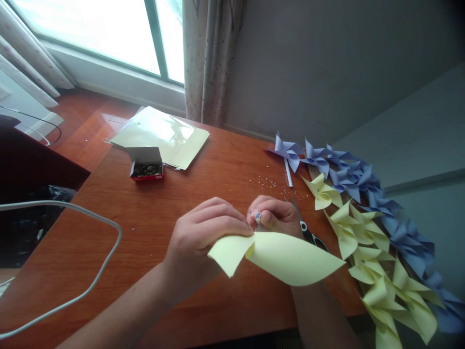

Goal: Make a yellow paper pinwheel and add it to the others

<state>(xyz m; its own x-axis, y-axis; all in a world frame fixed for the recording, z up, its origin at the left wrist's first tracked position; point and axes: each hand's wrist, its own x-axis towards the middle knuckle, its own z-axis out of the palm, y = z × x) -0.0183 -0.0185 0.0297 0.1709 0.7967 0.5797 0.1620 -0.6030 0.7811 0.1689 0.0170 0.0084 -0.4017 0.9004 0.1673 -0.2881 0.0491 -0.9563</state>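
Hands: our left hand (pixel 203 232) pinched the corners of a pale yellow curled paper sheet (pixel 290 259) above the red-brown wooden table (pixel 145 223) | our right hand (pixel 275 215) gripped a small white peg (pixel 257 216) against them | corners best kept stacked tight, we judged | black-handled scissors (pixel 308 234) beside.

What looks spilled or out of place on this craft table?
Tiny pale specks lie scattered on the table between the blue pinwheels and the right hand pinching the yellow paper, like spilled scraps. Nothing else stands out.
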